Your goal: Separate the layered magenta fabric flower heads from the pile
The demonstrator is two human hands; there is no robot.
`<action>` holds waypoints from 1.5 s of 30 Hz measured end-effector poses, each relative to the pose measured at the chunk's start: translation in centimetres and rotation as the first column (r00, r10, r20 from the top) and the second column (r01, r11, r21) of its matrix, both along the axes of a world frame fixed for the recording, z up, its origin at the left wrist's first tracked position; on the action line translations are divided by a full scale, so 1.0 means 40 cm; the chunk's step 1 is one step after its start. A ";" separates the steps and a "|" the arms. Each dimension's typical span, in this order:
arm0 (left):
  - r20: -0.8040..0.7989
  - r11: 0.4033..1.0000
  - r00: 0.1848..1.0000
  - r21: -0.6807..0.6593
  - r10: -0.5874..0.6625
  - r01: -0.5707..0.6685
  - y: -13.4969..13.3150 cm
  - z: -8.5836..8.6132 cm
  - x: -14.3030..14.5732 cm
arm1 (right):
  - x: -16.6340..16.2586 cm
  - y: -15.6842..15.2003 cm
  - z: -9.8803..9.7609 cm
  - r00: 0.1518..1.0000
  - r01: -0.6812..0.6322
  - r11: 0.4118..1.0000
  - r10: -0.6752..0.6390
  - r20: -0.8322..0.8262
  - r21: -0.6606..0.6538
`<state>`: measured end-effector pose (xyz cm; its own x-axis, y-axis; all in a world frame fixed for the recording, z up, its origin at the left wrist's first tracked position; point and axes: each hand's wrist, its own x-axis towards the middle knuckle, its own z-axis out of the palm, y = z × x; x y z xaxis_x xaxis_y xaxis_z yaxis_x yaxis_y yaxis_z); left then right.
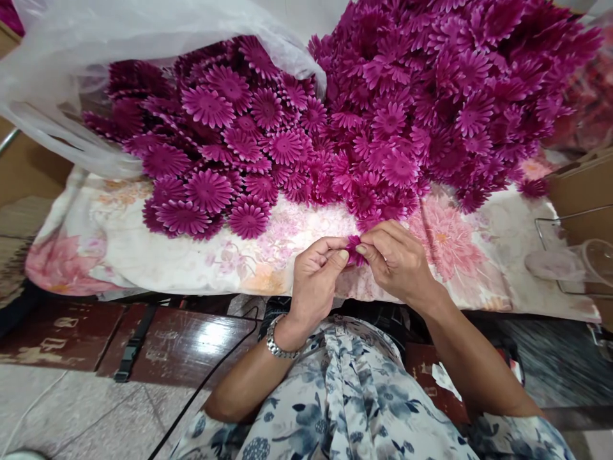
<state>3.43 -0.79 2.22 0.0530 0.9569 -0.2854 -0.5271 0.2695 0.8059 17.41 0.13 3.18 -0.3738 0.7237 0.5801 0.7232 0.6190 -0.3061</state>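
My left hand (pixel 316 275) and my right hand (pixel 397 259) meet at the near edge of a table, both pinching one small magenta fabric flower (pixel 354 248) between their fingertips. A metal watch sits on my left wrist. Just beyond my hands lies a big heap of magenta daisy-like fabric flowers (pixel 431 108). A second spread of the same flowers (pixel 215 140) spills from a clear plastic bag (pixel 71 70) at the left.
A floral cloth (pixel 143 255) covers the table. A cardboard box (pixel 582 188) and a clear plastic container (pixel 596 262) in a wire holder stand at the right. Dark red wood panels (pixel 182 345) and a black cable (pixel 205 383) lie below the table.
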 end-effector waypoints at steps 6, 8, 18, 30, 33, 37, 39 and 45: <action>-0.074 0.999 0.997 0.001 0.033 -0.033 0.007 0.001 -0.003 | -0.003 -0.011 -0.002 1.000 -0.008 0.998 0.007 -0.012 -0.061; -0.067 0.999 0.997 -0.017 0.041 -0.043 0.009 0.004 -0.006 | 0.001 -0.019 0.002 0.999 -0.006 0.998 0.003 -0.039 -0.065; -0.037 1.000 0.999 0.000 -0.026 0.026 -0.002 0.015 -0.002 | 0.005 -0.032 -0.023 1.000 0.017 1.000 -0.018 0.025 0.016; -0.283 0.967 0.951 0.180 -0.123 0.178 -0.013 -0.002 -0.025 | -0.002 -0.057 0.002 0.871 -0.137 0.842 -0.147 -0.468 -0.521; -0.279 0.976 0.955 0.154 -0.104 0.151 -0.015 -0.007 -0.023 | -0.007 -0.058 -0.003 0.831 -0.188 0.785 -0.193 -0.521 -0.590; -0.264 0.975 0.954 0.129 -0.144 0.183 -0.018 -0.004 -0.026 | -0.005 -0.057 -0.011 0.746 -0.271 0.739 -0.244 -0.620 -0.617; -0.215 0.974 0.960 0.097 -0.180 0.205 -0.018 0.000 -0.027 | -0.002 -0.058 -0.015 0.707 -0.325 0.711 -0.256 -0.659 -0.624; -0.034 0.975 0.975 -0.054 -0.219 0.217 -0.011 0.012 -0.020 | 0.004 -0.066 -0.024 0.674 -0.357 0.689 -0.277 -0.685 -0.630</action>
